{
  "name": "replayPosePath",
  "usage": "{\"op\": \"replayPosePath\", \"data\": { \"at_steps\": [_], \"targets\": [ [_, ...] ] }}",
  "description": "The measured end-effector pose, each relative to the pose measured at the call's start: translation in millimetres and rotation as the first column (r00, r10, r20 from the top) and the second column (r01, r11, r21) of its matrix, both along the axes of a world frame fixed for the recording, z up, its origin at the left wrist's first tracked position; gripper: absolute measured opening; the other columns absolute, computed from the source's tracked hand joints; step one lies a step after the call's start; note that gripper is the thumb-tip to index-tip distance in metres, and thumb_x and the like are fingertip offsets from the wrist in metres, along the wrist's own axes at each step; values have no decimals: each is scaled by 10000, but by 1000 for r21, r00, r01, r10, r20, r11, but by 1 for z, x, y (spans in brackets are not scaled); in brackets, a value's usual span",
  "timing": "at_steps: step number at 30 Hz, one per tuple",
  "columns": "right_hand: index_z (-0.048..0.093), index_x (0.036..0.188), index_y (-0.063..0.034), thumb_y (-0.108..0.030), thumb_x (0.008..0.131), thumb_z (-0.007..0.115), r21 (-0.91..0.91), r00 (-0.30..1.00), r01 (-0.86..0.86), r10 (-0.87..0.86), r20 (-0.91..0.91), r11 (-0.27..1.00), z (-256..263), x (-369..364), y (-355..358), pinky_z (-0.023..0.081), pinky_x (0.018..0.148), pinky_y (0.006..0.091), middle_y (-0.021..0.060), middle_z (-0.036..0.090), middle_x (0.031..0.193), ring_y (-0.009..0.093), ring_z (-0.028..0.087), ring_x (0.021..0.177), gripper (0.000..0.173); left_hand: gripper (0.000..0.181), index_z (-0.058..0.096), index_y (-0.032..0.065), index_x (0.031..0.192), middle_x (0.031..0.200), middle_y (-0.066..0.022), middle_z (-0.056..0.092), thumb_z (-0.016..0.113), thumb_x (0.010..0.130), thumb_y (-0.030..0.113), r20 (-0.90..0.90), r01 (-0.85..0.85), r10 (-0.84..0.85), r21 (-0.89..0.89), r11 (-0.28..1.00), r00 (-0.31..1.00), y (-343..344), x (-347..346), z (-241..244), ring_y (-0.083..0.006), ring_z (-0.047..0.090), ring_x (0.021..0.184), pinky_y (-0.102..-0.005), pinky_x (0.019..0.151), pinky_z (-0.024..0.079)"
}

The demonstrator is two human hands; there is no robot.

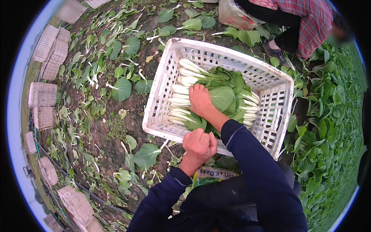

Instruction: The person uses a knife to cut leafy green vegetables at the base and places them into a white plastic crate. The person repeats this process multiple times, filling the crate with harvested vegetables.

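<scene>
A white plastic crate (277, 121) stands on the soil before me, tilted in view. Inside, bok choy (221, 97) lies in two rows, pale stems toward the crate's left and right walls, leaves overlapping in the middle. My right hand (200, 99) reaches into the crate and grips bok choy in the left row, where the white stems meet the leaves; its fingertips are partly hidden. At the near rim, my left hand (199, 144) is curled over the crate's edge, its fingers bent and the thumb to the right.
Cut leaves (121, 89) litter the soil on the left. Growing greens (333, 116) fill the right side. A co-worker in a plaid sleeve (314, 29) crouches beyond the crate by a sack (236, 17). More crates (43, 94) line the left edge; a printed sack (213, 175) lies below my hands.
</scene>
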State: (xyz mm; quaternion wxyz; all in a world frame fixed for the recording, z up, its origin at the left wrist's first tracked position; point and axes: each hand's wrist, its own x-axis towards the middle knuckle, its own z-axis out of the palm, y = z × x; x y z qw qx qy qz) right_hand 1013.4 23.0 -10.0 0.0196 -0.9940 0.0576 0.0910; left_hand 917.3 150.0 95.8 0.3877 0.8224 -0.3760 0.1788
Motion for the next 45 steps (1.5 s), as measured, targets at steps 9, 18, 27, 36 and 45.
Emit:
{"op": "replayPosePath", "data": {
  "at_steps": [9,18,27,36,45],
  "targets": [
    [638,1060,25,-395,791,787,56,990,-131,134,-51,990,211,-37,-132,556,825,449,212,662,1031,377,673,957,521,309,414,112,602,588,-65,423,684,715,15,16,2,-1,-35,999,1000,-22,-13,-6,-281,422,484,-393,499,294],
    [651,1033,24,-406,836,735,67,777,552,-542,321,831,336,-429,-228,516,674,418,147,670,751,328,657,711,480,410,448,43,639,536,-23,438,695,914,220,-144,-93,104,83,992,984,-3,-10,-16,-150,383,497,-348,484,350],
    [702,756,-5,-330,800,750,423,-66,899,-990,-124,-113,73,-776,-142,523,696,445,210,674,747,372,661,726,331,216,516,85,759,662,-6,496,608,950,125,-820,158,-447,-419,894,356,-113,-96,54,-112,474,587,-244,568,414],
    [601,952,-46,-317,785,771,354,-294,888,-955,-49,-292,-111,-790,-66,532,765,481,189,635,947,386,657,840,361,119,600,29,890,772,-84,630,637,943,128,-920,830,121,-273,486,-373,-236,-282,28,-67,450,571,-228,529,367],
    [570,867,-56,-211,774,735,615,-420,744,-899,127,-261,-118,-798,-62,522,632,476,172,598,868,372,645,722,245,199,654,-22,917,823,-172,689,608,898,171,-852,196,-511,485,-853,-116,-366,-451,-21,-345,667,718,-427,669,540]
  ]
}}
